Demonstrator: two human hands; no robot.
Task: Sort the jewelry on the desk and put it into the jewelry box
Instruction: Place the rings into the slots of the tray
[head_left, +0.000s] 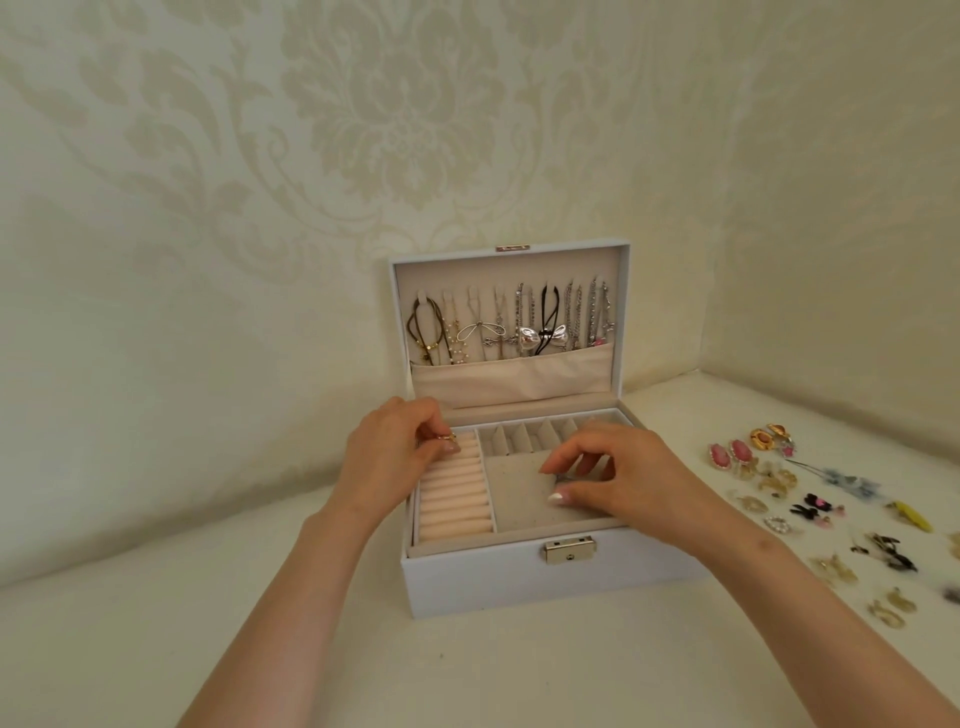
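**As the Box Stands Open, a Ring Is Held at the Rolls**

While the white jewelry box (519, 587) sits on the pale bench (467, 675) with its lid (621, 312) raised against the patterned wall, both bare arms reach over its near edge. The left grip (387, 447) pinches a small gold ring (448, 440) between thumb and fingertips at the far end of the pink ring rolls (454, 499), which fill the left side of the tray. The right grip (618, 478) hangs with bent fingers over the flat grey compartment (519, 493) on the right side of the tray; I cannot tell whether it is grasping anything or touching the lining. A row of small slots (519, 439) lies just beyond that compartment. Necklaces (509, 327) hang in a line inside the lid, their lower ends tucked into a cloth pocket (511, 376). A metal latch (569, 551) sits on the box's near wall. To the right of the box, apart from it, loose earrings (831, 499) lie scattered on the bench, a pink pair (730, 453) and a gold pair (769, 436) among those at the far side.
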